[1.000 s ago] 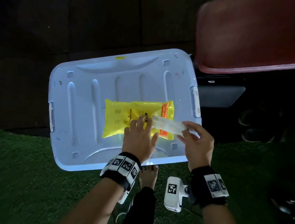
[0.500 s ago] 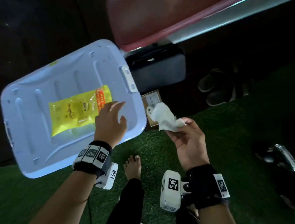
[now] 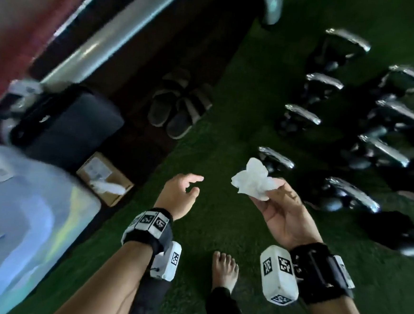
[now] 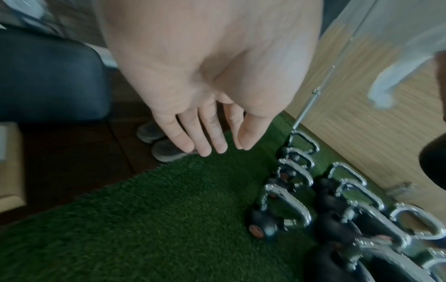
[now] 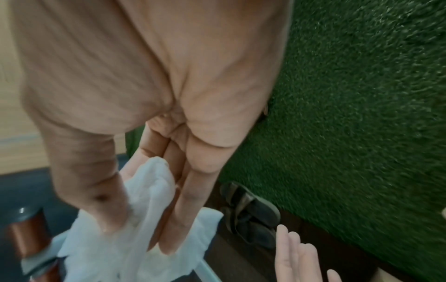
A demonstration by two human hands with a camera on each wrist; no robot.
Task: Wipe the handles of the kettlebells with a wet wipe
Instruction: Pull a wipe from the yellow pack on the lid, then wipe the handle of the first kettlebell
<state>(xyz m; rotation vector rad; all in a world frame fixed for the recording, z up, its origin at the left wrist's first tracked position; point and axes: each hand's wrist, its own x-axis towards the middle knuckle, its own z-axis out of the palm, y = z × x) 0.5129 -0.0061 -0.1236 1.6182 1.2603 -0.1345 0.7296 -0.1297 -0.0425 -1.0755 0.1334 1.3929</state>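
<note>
A crumpled white wet wipe (image 3: 253, 180) is pinched between the thumb and fingers of my right hand (image 3: 281, 207), palm up, above the green turf. The same wipe (image 5: 135, 229) shows under the thumb in the right wrist view. Several black kettlebells with chrome handles (image 3: 276, 158) stand in rows on the turf to the right; the nearest handle lies just beyond the wipe. The kettlebells (image 4: 284, 206) also appear at lower right in the left wrist view. My left hand (image 3: 181, 192) hovers empty over the turf left of the wipe, its fingers (image 4: 205, 137) relaxed.
A pale blue bin lid (image 3: 23, 216) lies at the left with a cardboard box (image 3: 105, 178) beside it. A pair of sandals (image 3: 177, 107) sits on the dark floor by the turf edge. A black case (image 3: 67, 126) and a red bench (image 3: 26, 18) are behind. My bare foot (image 3: 225, 269) stands on the turf.
The view has swung right from the blue lid and yellow wipe pack to the kettlebells. My right hand carried the wipe right; my left hand left the lid.
</note>
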